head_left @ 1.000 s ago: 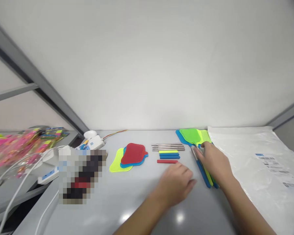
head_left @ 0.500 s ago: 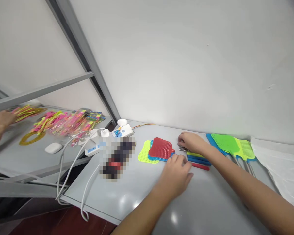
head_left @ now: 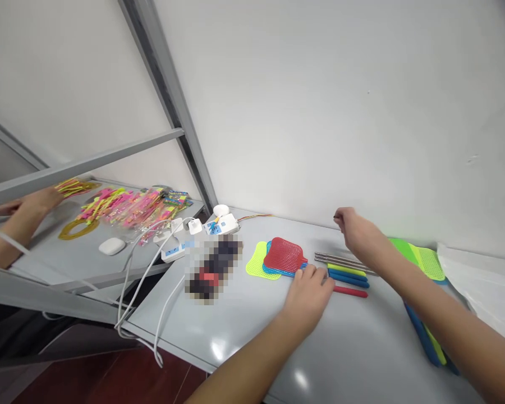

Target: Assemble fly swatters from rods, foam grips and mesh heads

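My left hand (head_left: 309, 294) lies low on the table with curled fingers at the lower ends of the fly swatter heads; what is under them is hidden. A red head (head_left: 284, 255) lies on a blue one, with a yellow head (head_left: 256, 261) further left. A red handle (head_left: 351, 292) extends to the right from beside my left fingers. My right hand (head_left: 353, 230) is raised near the wall in a pinch, a small dark tip showing at its fingers. Below it lie metal rods (head_left: 336, 259), a yellow handle (head_left: 345, 269) and blue handles (head_left: 349, 278).
Fly swatters with a green head (head_left: 406, 249) and a yellow-green head (head_left: 431, 262) lie at the right, beside white sheeting (head_left: 480, 286). Power strips (head_left: 223, 224), white cables and a blurred-out item (head_left: 214, 269) are to the left. Another person's hand (head_left: 46, 199) is at the neighbouring table.
My right hand has lifted off the metal rods and moved right and up, uncovering them. My left hand stays by the swatter heads. The camera view has shifted slightly left.
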`<action>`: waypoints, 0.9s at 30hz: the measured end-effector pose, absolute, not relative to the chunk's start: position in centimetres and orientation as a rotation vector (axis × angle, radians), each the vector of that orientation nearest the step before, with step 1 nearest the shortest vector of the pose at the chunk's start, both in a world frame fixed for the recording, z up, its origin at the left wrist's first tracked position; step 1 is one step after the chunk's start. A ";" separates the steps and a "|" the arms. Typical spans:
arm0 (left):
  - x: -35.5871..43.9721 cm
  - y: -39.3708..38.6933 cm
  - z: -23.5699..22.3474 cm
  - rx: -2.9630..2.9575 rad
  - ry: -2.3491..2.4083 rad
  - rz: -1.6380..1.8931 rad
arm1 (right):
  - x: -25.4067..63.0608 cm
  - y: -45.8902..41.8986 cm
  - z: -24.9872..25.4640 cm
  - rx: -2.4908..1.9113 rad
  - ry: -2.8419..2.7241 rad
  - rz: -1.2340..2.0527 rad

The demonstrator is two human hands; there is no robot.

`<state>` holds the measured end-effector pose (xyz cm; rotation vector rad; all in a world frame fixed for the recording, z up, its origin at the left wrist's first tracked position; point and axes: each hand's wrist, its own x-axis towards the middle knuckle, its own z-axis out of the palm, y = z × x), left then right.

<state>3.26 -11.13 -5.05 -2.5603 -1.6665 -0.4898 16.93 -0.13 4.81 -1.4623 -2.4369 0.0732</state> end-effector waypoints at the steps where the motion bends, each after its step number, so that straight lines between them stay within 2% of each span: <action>1: 3.1 -11.3 -4.9 -2.590 -1.639 -0.491 | 17.2 -1.0 5.5 -1.424 -2.308 0.081; 5: 2.3 -12.4 -3.3 -2.680 -1.580 -0.628 | 18.0 -5.1 6.7 -1.160 -1.933 0.098; 10: 0.7 -15.2 -0.2 -2.591 -1.540 -1.461 | 17.0 -10.6 7.2 -0.716 -1.472 0.418; 12: 0.4 -16.2 0.1 -2.532 -1.499 -1.675 | 16.1 -12.4 7.7 -0.630 -1.253 0.598; 17: 0.5 -17.3 -1.6 -2.658 -1.532 -1.709 | 14.1 -14.6 8.8 -0.576 -0.965 0.971; 23: 1.4 -17.2 -2.5 -2.834 -1.606 -1.759 | 13.5 -15.4 9.2 -0.587 -0.976 1.055; 27: 1.7 -16.9 -3.1 -2.916 -1.764 -1.650 | 14.0 -15.1 9.1 -0.581 -1.029 1.137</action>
